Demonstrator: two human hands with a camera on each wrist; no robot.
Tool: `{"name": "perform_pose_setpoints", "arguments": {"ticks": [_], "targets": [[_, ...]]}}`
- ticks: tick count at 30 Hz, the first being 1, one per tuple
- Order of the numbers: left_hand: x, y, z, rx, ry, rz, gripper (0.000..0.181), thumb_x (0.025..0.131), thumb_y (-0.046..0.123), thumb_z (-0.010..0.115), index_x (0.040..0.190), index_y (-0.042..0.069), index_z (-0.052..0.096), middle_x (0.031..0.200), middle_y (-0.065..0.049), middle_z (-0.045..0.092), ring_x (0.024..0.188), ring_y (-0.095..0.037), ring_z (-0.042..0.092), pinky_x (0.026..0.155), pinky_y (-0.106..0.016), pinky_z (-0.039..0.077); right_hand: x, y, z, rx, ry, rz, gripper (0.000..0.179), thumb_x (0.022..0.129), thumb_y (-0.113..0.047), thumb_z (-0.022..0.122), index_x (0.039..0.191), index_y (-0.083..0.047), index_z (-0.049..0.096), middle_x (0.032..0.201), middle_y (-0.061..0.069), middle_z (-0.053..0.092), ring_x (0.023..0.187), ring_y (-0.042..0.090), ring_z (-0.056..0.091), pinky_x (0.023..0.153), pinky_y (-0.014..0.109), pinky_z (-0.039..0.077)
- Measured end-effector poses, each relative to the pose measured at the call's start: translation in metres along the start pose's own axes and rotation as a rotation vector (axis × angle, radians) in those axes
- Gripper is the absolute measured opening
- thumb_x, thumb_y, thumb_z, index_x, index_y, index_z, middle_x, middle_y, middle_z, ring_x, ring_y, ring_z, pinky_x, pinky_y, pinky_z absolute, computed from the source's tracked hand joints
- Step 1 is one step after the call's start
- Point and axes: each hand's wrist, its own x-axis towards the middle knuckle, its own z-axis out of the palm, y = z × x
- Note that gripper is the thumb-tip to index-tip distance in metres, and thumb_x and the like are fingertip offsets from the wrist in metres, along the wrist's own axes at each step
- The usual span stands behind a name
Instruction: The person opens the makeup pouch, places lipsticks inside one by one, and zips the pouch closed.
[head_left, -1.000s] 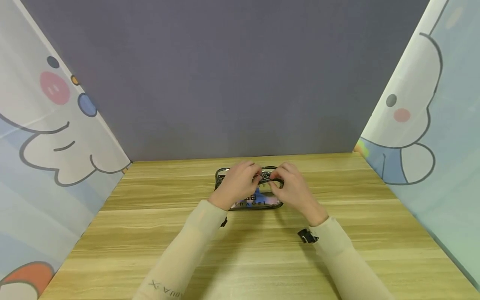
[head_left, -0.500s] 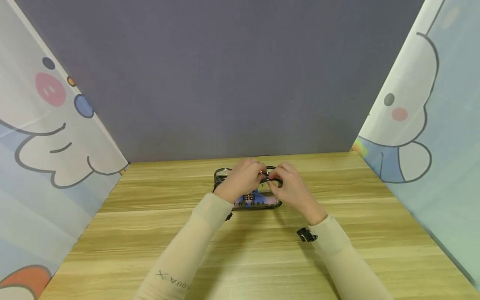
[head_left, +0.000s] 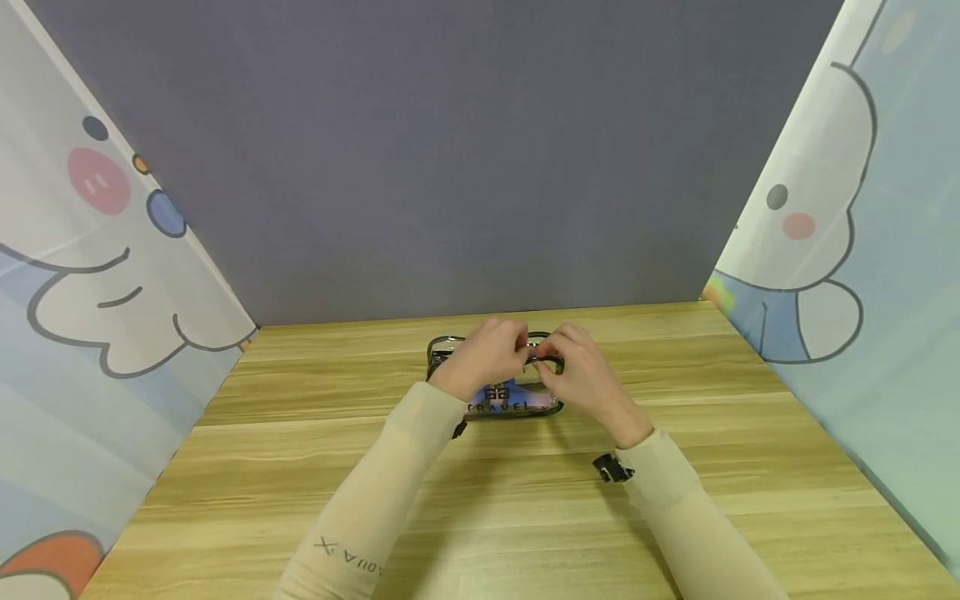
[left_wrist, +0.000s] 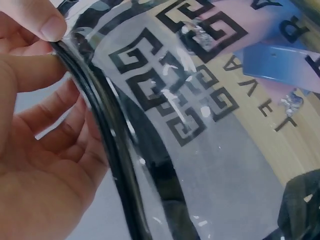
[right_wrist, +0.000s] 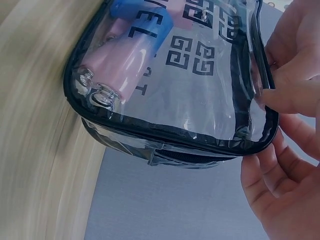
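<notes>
A clear plastic travel pouch (head_left: 498, 406) with black piping and "TRAVEL" print stands near the back of the table. My left hand (head_left: 483, 358) pinches its upper black edge around the middle. Just to its right, my right hand (head_left: 588, 379) grips the same edge toward the right corner, fingertips close to the left ones. The left wrist view shows fingertips (left_wrist: 52, 27) on the dark edge strip. Through the clear wall, pink-and-blue bottles (right_wrist: 127, 65) show inside the pouch. The small parts between the two hands are mostly hidden by the fingers.
The pouch rests on a wood-grain table (head_left: 480, 517). A grey panel (head_left: 480, 167) rises behind the back edge, and cartoon-printed curtains (head_left: 832, 208) stand along both sides. Black wrist straps (head_left: 613, 468) show below the sleeves.
The left hand has shifted slightly right along the pouch's upper edge, narrowing the gap to the right hand and covering the small ring seen between them before. The right hand stays nearly still.
</notes>
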Motion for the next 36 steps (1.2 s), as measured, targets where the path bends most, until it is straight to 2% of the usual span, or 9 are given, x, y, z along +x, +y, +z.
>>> {"name": "perform_pose_setpoints", "arguments": {"ticks": [6,9,13,16,22,29,31,34,36], "targets": [[0.0,0.005,-0.005,-0.006,-0.029,-0.053,0.007,0.1,0.009,0.063,0.093,0.008,0.065,0.087,-0.004,0.063,0.07,-0.018,0.059,0.065,-0.032,0.049,0.0,0.0,0.0,0.005,-0.003,0.007,0.01,0.085,-0.001,0.078,0.091,-0.005,0.071,0.093,0.005,0.06,0.086,0.024,0.055,0.077,0.04,0.049],[0.0,0.009,-0.007,-0.019,-0.04,-0.094,0.006,0.098,0.005,0.064,0.092,0.008,0.065,0.082,-0.003,0.061,0.065,-0.016,0.055,0.061,-0.03,0.046,-0.001,0.0,0.0,0.004,-0.004,0.01,0.01,0.085,-0.001,0.078,0.092,-0.004,0.071,0.093,0.005,0.06,0.086,0.024,0.055,0.077,0.041,0.048],[0.001,0.013,-0.007,-0.037,-0.053,-0.159,0.021,0.093,-0.001,0.063,0.076,0.01,0.058,0.061,0.001,0.045,0.051,-0.013,0.037,0.05,-0.027,0.035,-0.002,0.0,0.0,0.002,-0.003,0.01,0.011,0.085,0.0,0.079,0.092,-0.004,0.071,0.093,0.005,0.06,0.086,0.023,0.055,0.077,0.041,0.049],[0.001,0.015,-0.006,-0.049,-0.062,-0.208,0.033,0.091,-0.003,0.062,0.066,0.013,0.048,0.052,0.003,0.031,0.045,-0.011,0.025,0.045,-0.027,0.027,-0.003,0.0,0.0,0.001,-0.006,0.016,0.011,0.085,0.0,0.079,0.092,-0.004,0.071,0.093,0.005,0.061,0.086,0.023,0.056,0.077,0.041,0.049],[0.0,0.015,-0.006,-0.065,-0.07,-0.241,0.044,0.091,0.001,0.061,0.058,0.017,0.037,0.048,0.005,0.023,0.041,-0.01,0.019,0.041,-0.026,0.022,-0.002,-0.001,-0.001,0.007,-0.007,0.019,0.011,0.084,0.0,0.078,0.092,-0.003,0.071,0.092,0.006,0.061,0.086,0.024,0.055,0.078,0.041,0.049],[0.001,0.014,-0.006,-0.158,-0.057,-0.286,0.048,0.094,0.006,0.062,0.054,0.018,0.037,0.046,0.004,0.025,0.04,-0.01,0.019,0.042,-0.026,0.022,-0.002,-0.002,-0.001,0.001,-0.008,0.016,0.011,0.085,0.001,0.078,0.092,-0.003,0.071,0.092,0.006,0.061,0.086,0.024,0.055,0.078,0.041,0.049],[0.001,0.014,-0.007,-0.186,-0.052,-0.301,0.041,0.093,0.006,0.062,0.058,0.015,0.045,0.047,0.003,0.032,0.04,-0.011,0.022,0.042,-0.027,0.025,-0.002,-0.002,-0.001,0.0,-0.007,0.016,0.011,0.085,0.001,0.078,0.092,-0.003,0.071,0.092,0.007,0.061,0.086,0.024,0.055,0.078,0.041,0.049],[0.0,0.014,-0.009,-0.202,-0.047,-0.317,0.022,0.092,0.005,0.062,0.072,0.011,0.058,0.055,0.001,0.046,0.042,-0.011,0.032,0.044,-0.027,0.031,-0.002,-0.002,-0.002,-0.003,-0.003,0.013,0.011,0.085,0.002,0.078,0.092,-0.002,0.071,0.092,0.008,0.061,0.086,0.025,0.055,0.078,0.042,0.049],[-0.001,0.015,-0.01,-0.208,-0.046,-0.333,0.018,0.092,0.004,0.062,0.076,0.011,0.058,0.058,0.001,0.046,0.044,-0.012,0.033,0.045,-0.028,0.032,-0.002,-0.002,-0.002,-0.01,-0.004,0.01,0.01,0.085,0.001,0.077,0.092,-0.002,0.071,0.092,0.008,0.061,0.086,0.025,0.055,0.078,0.042,0.049]]}}
